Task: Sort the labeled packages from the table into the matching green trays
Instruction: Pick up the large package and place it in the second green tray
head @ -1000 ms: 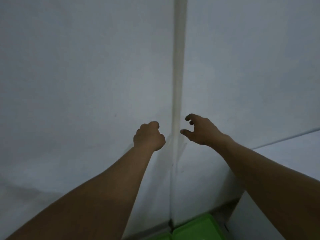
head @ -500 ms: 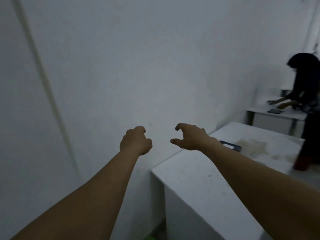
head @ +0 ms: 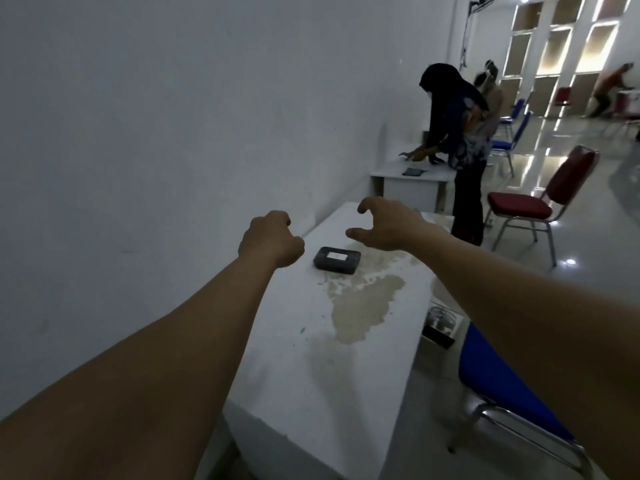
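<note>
Fingers of my left hand (head: pixel 272 239) are curled into an empty fist; my right hand (head: pixel 384 228) is spread wide, claw-like, gripping nothing. I see the dark package (head: pixel 337 260) with its white label lying flat on the stained white table (head: pixel 311 358), just below both hands.

Dim room, white wall (head: pixel 156 116), glossy floor (head: pixel 588 188), red chair (head: pixel 540 202)

Both arms outstretched, left hand (head: pixel 272 240) fisted, right hand (head: pixel 386 227) spread, fingers curled
</note>
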